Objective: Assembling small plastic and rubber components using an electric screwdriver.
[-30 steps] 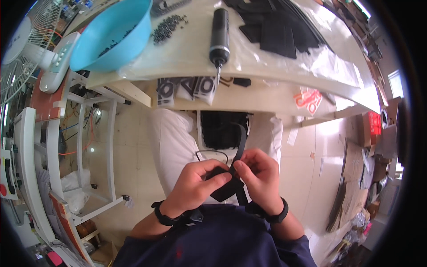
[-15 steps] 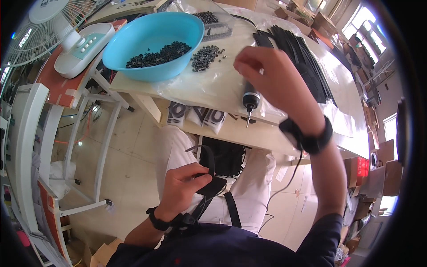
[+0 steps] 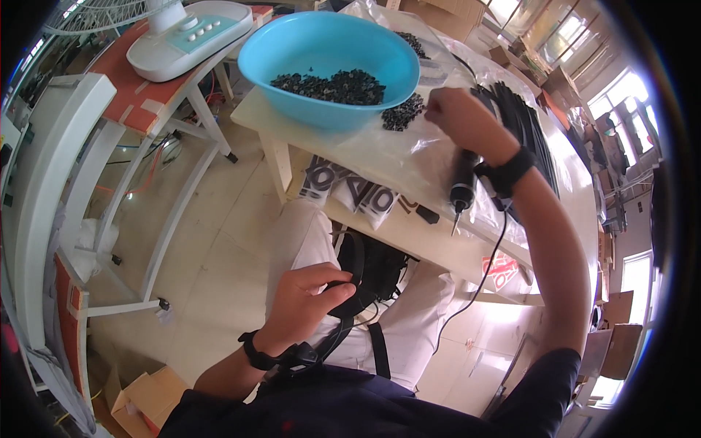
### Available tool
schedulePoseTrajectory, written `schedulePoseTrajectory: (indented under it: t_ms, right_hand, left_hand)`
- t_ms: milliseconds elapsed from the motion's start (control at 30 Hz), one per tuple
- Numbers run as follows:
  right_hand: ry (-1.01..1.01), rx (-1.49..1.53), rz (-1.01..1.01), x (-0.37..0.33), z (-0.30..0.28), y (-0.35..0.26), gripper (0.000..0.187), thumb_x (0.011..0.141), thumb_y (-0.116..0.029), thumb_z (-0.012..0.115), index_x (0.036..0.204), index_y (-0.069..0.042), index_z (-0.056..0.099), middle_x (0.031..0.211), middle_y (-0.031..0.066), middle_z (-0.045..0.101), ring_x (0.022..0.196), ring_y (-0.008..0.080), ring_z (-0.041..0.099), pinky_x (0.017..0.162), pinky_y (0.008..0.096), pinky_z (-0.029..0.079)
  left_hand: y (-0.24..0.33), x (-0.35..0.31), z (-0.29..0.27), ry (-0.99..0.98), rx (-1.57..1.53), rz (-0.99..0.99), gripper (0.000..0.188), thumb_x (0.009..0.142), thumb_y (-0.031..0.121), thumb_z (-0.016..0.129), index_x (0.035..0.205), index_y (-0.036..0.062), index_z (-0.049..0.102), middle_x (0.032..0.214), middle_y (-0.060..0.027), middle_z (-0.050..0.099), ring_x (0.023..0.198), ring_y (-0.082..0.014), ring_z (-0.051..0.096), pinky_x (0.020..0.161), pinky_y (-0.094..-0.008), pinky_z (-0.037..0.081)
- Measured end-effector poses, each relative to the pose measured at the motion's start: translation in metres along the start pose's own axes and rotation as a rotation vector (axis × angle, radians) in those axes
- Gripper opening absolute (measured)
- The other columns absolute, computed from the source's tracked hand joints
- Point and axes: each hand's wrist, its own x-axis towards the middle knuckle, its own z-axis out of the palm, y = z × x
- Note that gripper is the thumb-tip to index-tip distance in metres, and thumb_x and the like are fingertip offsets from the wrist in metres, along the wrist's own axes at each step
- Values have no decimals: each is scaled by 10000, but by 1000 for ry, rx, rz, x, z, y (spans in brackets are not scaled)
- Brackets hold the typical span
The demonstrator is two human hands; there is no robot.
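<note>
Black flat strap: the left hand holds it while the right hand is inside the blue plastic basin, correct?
No: the head view shows the right hand outside the blue plastic basin, beside the loose small dark pieces; the left hand holds the black flat strap.

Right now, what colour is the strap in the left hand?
The strap is black, clearest in the head view.

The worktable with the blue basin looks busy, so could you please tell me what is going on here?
A person's left hand pinches a black strap above the lap. The right hand is over the table, beside a pile of small dark parts; whether it holds anything is hidden. The blue basin contains similar parts, and a black power tool lies below the right wrist.
</note>
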Motion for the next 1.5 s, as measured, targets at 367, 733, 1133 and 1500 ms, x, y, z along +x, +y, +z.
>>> schedulePoseTrajectory:
  t_ms: [367,733,1133,1500]
  right_hand:
    - [49,818,106,-172,-22,-154,84,873,-9,689,955,-4,707,806,114,690,687,212,684,617,307,530]
    - [208,1177,529,-244,31,-154,83,877,-1,691,956,22,680,848,67,719,753,125,688,700,257,556]
    - [196,1242,386,-264,43,-148,90,846,34,683,933,13,694,877,74,713,793,156,719,706,277,580]
    - [186,1211,522,-266,49,-146,173,820,47,708,913,-1,570,827,70,687,758,153,704,669,275,572]
  left_hand:
    - [2,-5,18,7,-116,4,126,904,-46,668,1023,-78,696,940,-51,699,841,-88,615,744,-230,467]
    - [-3,-7,52,-141,31,22,170,878,-95,671,1046,-74,677,968,-85,671,889,-115,607,777,-239,466]
    - [-6,-15,64,-178,8,19,287,864,-71,719,1142,-48,652,1015,-87,682,953,-139,638,863,-257,496]
    - [-5,-11,67,-175,9,-139,246,875,-15,738,1105,-27,652,1012,-62,683,951,-109,639,862,-239,490]
